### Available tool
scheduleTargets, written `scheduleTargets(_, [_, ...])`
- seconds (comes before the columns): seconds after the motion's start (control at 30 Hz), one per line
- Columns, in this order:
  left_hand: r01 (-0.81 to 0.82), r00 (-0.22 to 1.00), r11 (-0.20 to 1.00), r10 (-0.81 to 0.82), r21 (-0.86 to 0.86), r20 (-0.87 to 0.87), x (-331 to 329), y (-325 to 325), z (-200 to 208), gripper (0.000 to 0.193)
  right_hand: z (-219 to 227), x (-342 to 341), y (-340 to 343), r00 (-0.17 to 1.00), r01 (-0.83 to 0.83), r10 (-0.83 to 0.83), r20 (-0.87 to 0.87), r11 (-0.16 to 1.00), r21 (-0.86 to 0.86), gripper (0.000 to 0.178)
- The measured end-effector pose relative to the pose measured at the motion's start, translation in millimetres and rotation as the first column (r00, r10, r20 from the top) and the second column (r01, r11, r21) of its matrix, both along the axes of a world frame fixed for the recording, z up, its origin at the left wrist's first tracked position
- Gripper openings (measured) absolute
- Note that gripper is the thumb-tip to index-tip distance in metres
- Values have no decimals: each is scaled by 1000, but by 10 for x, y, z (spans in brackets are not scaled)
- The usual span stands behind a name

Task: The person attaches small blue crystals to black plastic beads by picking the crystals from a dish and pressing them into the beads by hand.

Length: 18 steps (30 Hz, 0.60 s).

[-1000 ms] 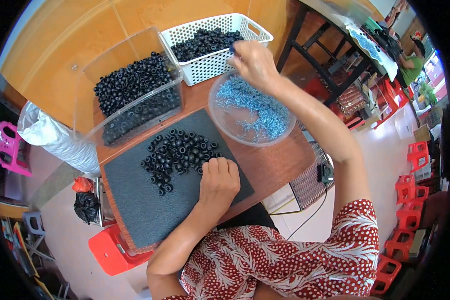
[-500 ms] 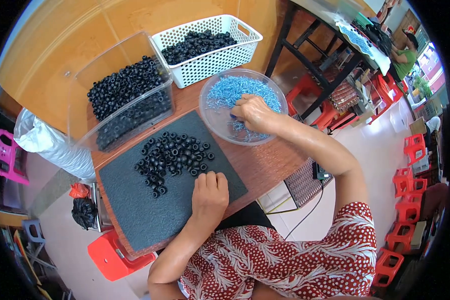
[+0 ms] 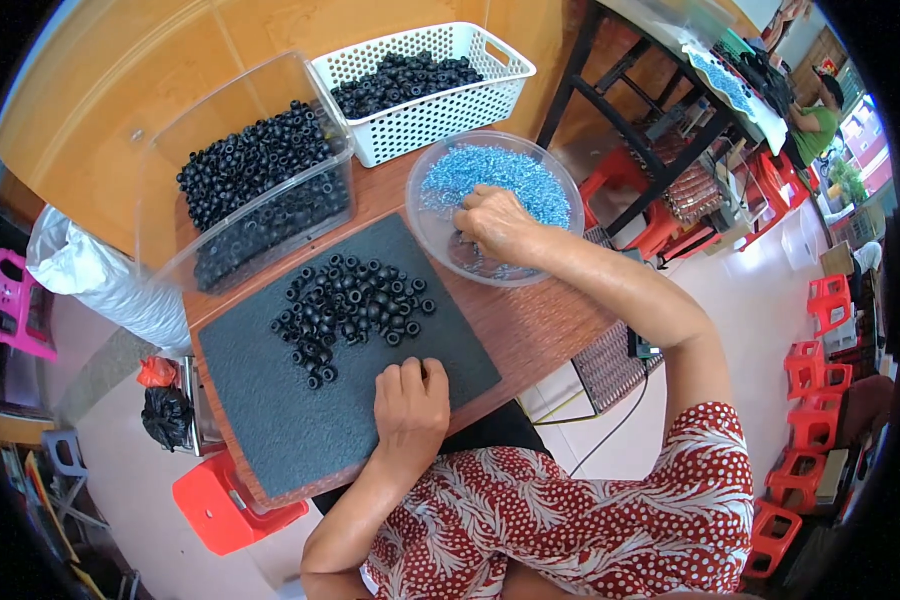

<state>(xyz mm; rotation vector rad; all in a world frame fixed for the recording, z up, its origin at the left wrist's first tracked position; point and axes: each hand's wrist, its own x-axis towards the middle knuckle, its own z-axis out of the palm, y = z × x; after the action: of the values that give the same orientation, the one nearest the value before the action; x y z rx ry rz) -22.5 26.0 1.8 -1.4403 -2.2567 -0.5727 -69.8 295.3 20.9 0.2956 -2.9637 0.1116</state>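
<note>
My right hand (image 3: 495,222) is inside a round clear plastic bowl (image 3: 420,232) of small shiny blue pieces (image 3: 510,175). Its fingers are curled down over the bowl's near-left side, and the fingertips are hidden. My left hand (image 3: 410,408) rests at the near right edge of a dark grey mat (image 3: 260,430). Its fingers are bent and closed; what they hold, if anything, is out of sight. Just beyond it on the mat lies a loose pile of small black ring-shaped pieces (image 3: 355,300) with holes.
A clear plastic bin (image 3: 175,270) and a white perforated basket (image 3: 410,140), both with black pieces, stand at the table's back. A red stool (image 3: 220,505) is below left, a white sack (image 3: 110,280) beside the table. Another person (image 3: 818,125) sits far right.
My right hand has shifted a little left within the bowl, fingers still pointing down. My left hand has drawn slightly left and nearer to me, its fingers a little differently bent.
</note>
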Motion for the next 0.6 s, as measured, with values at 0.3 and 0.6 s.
scheduleTargets(0.3, [-58,996,998,56,18,74,21,-127,-36,21,-6,32,-99,992,45,-31,125,993,-108,17])
scheduleTargets(0.6, [-141,965,963,82,229,249,62,-236,0,30,148,198,-79,999,38,-43,-8,947,-319,17])
